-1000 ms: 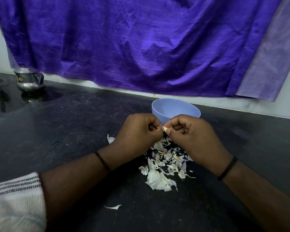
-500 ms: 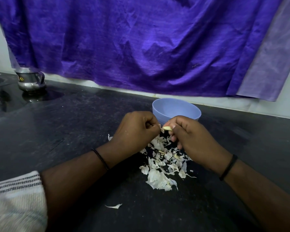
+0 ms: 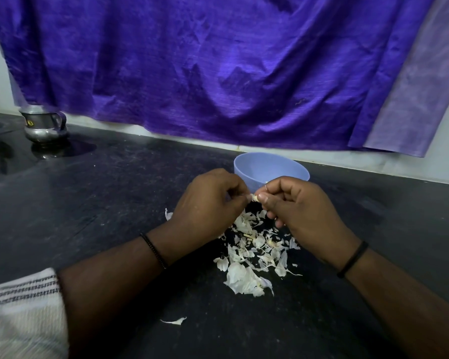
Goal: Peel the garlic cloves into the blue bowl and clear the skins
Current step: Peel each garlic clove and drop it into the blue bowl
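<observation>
Far left, at the back of the dark counter (image 3: 93, 203), a small steel jug (image 3: 45, 124) stands upright near the wall, w/ a purple cloth (image 3: 218, 73) hanging behind and above it. Bottom left corner: a striped sleeve (image 3: 21, 307) on the left forearm, black wristband (image 3: 154, 251) further up.

Left hand (image 3: 207, 211) is curled, fingertips pinching one end of a garlic clove (image 3: 254, 197) (only a pale sliver shows between the two hands). The right hand (image 3: 303, 216) pinches the other end w/ thumb and forefinger, remaining fingers curled under; it also wears a black band (image 3: 353, 259). So both hands hold the same clove, raised above the counter, just in front of the blue bowl (image 3: 270, 167).

The bowl sits upright behind the hands, near the wall; its near rim is partly hidden by the knuckles, and a pale bit shows inside at the rim, too small to tell what it is.

Below and between the hands lies a loose pile of white garlic skins (image 3: 251, 257) on the counter, spreading toward the right wrist. One stray skin (image 3: 174, 321) lies apart, nearer the camera, and another scrap (image 3: 168, 214) peeks out by the left hand.
</observation>
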Available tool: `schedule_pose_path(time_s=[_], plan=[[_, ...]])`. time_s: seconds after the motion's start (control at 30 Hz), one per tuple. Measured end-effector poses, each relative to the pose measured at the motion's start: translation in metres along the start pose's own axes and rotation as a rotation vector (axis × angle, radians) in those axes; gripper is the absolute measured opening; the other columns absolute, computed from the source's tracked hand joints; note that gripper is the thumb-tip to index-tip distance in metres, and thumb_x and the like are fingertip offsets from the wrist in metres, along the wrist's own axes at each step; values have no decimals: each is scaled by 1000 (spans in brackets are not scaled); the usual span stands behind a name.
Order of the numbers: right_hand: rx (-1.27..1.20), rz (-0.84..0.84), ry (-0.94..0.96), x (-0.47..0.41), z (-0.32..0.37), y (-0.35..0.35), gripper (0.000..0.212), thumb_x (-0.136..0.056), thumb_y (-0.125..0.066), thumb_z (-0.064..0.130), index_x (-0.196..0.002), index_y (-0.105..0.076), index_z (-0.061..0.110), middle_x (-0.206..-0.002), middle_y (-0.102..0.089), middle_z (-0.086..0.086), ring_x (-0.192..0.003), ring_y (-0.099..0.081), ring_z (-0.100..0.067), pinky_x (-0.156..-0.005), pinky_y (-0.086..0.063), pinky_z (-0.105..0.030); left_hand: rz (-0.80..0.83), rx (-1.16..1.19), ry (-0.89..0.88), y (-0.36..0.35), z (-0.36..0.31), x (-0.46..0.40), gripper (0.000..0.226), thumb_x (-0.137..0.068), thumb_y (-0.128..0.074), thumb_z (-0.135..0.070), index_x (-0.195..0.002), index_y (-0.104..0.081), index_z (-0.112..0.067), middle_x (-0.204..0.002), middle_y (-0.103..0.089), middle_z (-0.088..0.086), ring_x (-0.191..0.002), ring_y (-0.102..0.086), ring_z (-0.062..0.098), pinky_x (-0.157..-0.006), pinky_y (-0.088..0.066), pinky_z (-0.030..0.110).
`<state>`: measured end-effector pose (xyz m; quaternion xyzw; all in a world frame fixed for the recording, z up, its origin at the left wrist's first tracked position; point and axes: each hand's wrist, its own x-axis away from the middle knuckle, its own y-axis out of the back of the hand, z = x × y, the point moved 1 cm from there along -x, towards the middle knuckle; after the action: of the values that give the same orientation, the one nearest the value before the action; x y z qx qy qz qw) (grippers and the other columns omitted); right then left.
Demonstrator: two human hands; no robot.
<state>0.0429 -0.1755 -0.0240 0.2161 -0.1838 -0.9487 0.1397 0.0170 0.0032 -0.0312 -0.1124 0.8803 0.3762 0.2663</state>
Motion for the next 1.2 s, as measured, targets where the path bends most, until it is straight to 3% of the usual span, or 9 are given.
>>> schedule_pose_path(time_s=[0.17, 0.23, 0.4, 0.5, 0.7, 0.83, 0.93, 1.07, 1.2], plan=[[-37, -1, 23, -1, -2, 1, 6, -87, -73, 12, -90, -74, 16, -77, -72, 0, -67, -64, -9, -60, -53, -23, 51, 62, 6, -2, -1, -1, 17, -94, -56, -10, -96, -73, -14, -92, -61, -4, -75, -58, 7, -69, -51, 34], [-44, -1, 29, 0, -3, 1, 8, -86, -75, 10, -90, -74, 16, -80, -74, -1, -68, -65, -11, -62, -55, -25, 50, 122, -16, -3, -3, 0, 14, -96, -58, -14, -96, -72, -16, -91, -63, -4, -72, -60, 8, -68, -53, 37], [-94, -31, 11, -2, -3, 2, 6, -85, -75, 8, -90, -73, 10, -81, -75, -3, -66, -66, -12, -61, -54, -24, 12, 199, -22, -4, -3, 2, 6, -89, -72, -20, -94, -74, -19, -86, -66, -7, -66, -58, -1, -59, -45, 13], [-84, -29, 9, -2, -2, 2, 2, -87, -73, 11, -89, -74, 10, -81, -75, -7, -66, -65, -15, -60, -54, -25, -14, 154, -38, -3, -4, 1, 5, -86, -75, -18, -91, -75, -18, -84, -65, -9, -68, -58, -2, -59, -43, 10], [-33, -36, 7, 1, 0, -1, 4, -87, -73, 15, -87, -74, 11, -68, -71, -1, -60, -63, -9, -56, -54, -23, -27, 44, -99, -1, -5, 2, 4, -84, -74, -19, -81, -75, -16, -74, -63, -11, -68, -57, 1, -56, -42, 16], [1, -72, 17, 3, -1, -4, 5, -87, -74, 16, -83, -74, 14, -64, -69, -2, -55, -61, -6, -55, -51, -21, -48, -52, -125, -1, -7, 3, 14, -82, -70, -23, -71, -71, -13, -66, -62, -5, -60, -57, 9, -54, -47, 32], [13, -85, 21, 3, -1, -7, 7, -87, -73, 17, -81, -74, 15, -63, -69, 2, -55, -61, -6, -55, -51, -19, -57, -76, -145, -1, -9, 3, 23, -80, -64, -28, -64, -68, -12, -59, -61, -2, -55, -56, 13, -51, -45, 34], [-49, -79, 18, 2, 0, -6, 9, -88, -72, 14, -79, -73, 13, -62, -68, 0, -56, -61, -10, -54, -51, -21, -40, 34, -35, 2, -12, 5, 16, -85, -73, -18, -69, -74, -12, -58, -66, -4, -55, -62, 11, -48, -48, 25], [-215, -23, 13, 3, 4, -11, 13, -92, -65, 4, -81, -72, 8, -63, -66, -1, -57, -58, -11, -53, -51, -22, 51, 328, 191, 3, -11, 4, 13, -86, -71, -11, -74, -74, -9, -59, -70, 7, -51, -68, 19, -50, -57, 34]])
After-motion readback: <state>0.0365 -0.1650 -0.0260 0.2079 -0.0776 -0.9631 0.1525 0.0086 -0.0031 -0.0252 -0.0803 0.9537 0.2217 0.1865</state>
